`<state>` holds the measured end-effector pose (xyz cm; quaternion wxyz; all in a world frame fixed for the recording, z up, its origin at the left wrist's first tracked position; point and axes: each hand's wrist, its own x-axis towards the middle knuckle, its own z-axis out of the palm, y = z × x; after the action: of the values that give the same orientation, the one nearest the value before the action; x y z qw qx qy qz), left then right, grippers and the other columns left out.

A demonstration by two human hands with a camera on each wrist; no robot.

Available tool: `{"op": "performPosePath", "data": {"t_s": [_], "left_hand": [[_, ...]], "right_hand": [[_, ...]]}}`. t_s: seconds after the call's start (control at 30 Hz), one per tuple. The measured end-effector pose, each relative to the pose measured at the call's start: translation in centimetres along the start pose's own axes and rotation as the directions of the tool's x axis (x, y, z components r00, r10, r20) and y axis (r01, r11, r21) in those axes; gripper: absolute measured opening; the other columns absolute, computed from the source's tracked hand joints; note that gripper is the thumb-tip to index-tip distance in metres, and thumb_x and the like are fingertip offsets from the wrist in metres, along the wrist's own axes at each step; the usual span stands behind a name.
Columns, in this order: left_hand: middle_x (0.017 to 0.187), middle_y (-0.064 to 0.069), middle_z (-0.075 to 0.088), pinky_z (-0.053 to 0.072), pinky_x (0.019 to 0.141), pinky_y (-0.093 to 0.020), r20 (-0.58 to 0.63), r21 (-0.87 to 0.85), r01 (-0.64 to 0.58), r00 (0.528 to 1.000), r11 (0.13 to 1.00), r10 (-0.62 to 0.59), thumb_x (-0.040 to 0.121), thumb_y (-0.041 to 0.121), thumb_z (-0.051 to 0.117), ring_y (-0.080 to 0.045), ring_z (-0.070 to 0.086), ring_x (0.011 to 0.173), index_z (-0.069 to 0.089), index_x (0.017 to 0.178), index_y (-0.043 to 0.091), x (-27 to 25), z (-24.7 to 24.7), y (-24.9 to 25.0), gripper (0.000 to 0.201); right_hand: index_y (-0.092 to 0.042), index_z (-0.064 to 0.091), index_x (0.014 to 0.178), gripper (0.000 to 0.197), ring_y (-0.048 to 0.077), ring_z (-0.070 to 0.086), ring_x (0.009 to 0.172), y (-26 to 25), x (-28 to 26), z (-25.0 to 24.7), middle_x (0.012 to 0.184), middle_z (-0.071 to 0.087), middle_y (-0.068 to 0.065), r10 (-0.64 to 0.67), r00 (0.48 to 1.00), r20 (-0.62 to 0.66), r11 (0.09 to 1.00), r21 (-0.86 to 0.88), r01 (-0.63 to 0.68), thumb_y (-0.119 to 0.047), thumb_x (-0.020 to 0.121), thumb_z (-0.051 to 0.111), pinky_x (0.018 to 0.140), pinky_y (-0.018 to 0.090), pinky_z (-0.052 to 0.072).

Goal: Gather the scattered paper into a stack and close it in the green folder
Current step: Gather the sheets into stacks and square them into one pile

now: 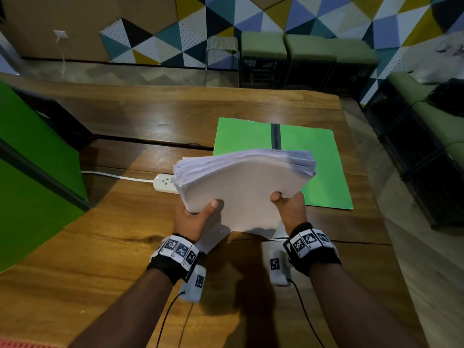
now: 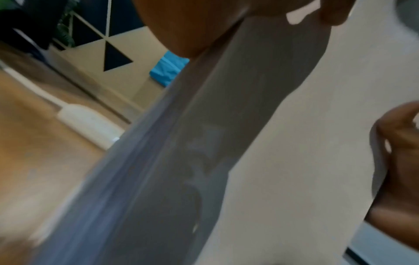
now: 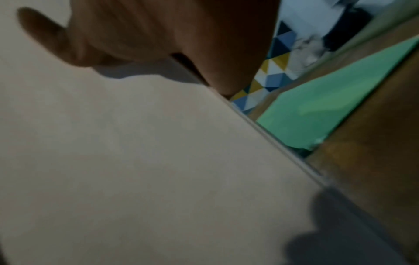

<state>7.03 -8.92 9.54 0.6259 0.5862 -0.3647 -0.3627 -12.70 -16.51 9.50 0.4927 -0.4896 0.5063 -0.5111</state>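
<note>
A thick stack of white paper [image 1: 241, 182] is held up above the wooden table [image 1: 100, 247], its far edge fanned and uneven. My left hand [image 1: 198, 214] grips its near left edge, thumb on top. My right hand [image 1: 286, 204] grips the near right edge the same way. Behind and to the right, the green folder [image 1: 319, 156] lies open and flat on the table, with a dark spine down its middle. The left wrist view shows the stack's layered edge [image 2: 145, 170]; the right wrist view shows the top sheet [image 3: 136, 161] and a corner of the folder [image 3: 317, 111].
A white power strip [image 1: 164, 182] with its cable lies on the table left of the stack, partly hidden by it. A green panel [image 1: 32, 172] stands at the left edge. Green stools [image 1: 263, 46] and a black frame [image 1: 426, 159] lie beyond the table.
</note>
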Motion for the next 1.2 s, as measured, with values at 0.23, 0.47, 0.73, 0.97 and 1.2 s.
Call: {"op": "performPosePath", "data": {"t_s": [0.23, 0.47, 0.73, 0.97, 1.2], "left_hand": [[0.084, 0.012, 0.06, 0.045, 0.055, -0.002, -0.135, -0.005, 0.107, 0.985, 0.994, -0.107, 0.07, 0.001, 0.08, 0.005, 0.061, 0.072, 0.055, 0.082, 0.03, -0.7, 0.8, -2.2, 0.04], [0.079, 0.01, 0.063, 0.048, 0.05, -0.006, -0.102, 0.024, 0.214, 0.972, 0.976, -0.211, 0.065, 0.011, 0.086, 0.0, 0.06, 0.072, 0.06, 0.076, 0.026, 0.1, 0.8, -1.7, 0.031], [0.078, 0.004, 0.07, 0.052, 0.056, -0.014, -0.02, 0.043, 0.359, 0.933, 0.932, -0.359, 0.065, 0.021, 0.087, -0.009, 0.067, 0.073, 0.068, 0.087, 0.009, -1.2, 3.1, -4.1, 0.032], [0.08, 0.005, 0.07, 0.048, 0.062, -0.019, 0.115, 0.169, 0.446, 0.877, 0.879, -0.467, 0.066, 0.033, 0.085, -0.015, 0.069, 0.079, 0.07, 0.093, 0.01, 0.2, 8.8, -5.6, 0.039], [0.091, 0.007, 0.062, 0.045, 0.066, -0.014, 0.237, 0.303, 0.419, 0.837, 0.856, -0.494, 0.08, 0.042, 0.072, -0.013, 0.058, 0.085, 0.064, 0.106, 0.011, 1.0, 16.0, -5.3, 0.041]], "right_hand": [[-0.019, 0.059, 0.085, 0.031, -0.012, 0.064, 0.068, 1.0, -0.6, 0.3, 0.08, 0.069, -0.013, 0.013, 0.999, -0.029, 1.0, 0.025, -0.012, -0.012, 0.059, 0.075, 0.062, 0.007, 0.048], [-0.003, 0.057, 0.102, 0.038, -0.015, 0.061, 0.07, 1.0, -0.9, 0.0, 0.094, 0.063, -0.006, 0.012, 0.998, 0.055, 1.0, 0.019, -0.013, 0.01, 0.07, 0.073, 0.063, 0.006, 0.048], [-0.021, 0.05, 0.109, 0.032, 0.012, 0.054, 0.101, 2.8, -1.9, -5.6, 0.102, 0.06, -0.016, 0.125, 0.986, 0.113, 0.972, -0.212, -0.099, -0.029, 0.077, 0.055, 0.078, 0.002, 0.042], [-0.02, 0.058, 0.097, 0.021, -0.006, 0.065, 0.077, 4.6, -2.9, -12.5, 0.09, 0.065, -0.009, 0.29, 0.955, 0.059, 0.941, -0.201, -0.274, -0.025, 0.082, 0.071, 0.065, 0.005, 0.048], [-0.019, 0.06, 0.107, 0.023, 0.023, 0.064, 0.094, 5.1, -1.7, -18.2, 0.101, 0.068, 0.006, 0.265, 0.964, -0.037, 0.95, -0.163, -0.267, -0.02, 0.085, 0.068, 0.08, 0.031, 0.054]]}}
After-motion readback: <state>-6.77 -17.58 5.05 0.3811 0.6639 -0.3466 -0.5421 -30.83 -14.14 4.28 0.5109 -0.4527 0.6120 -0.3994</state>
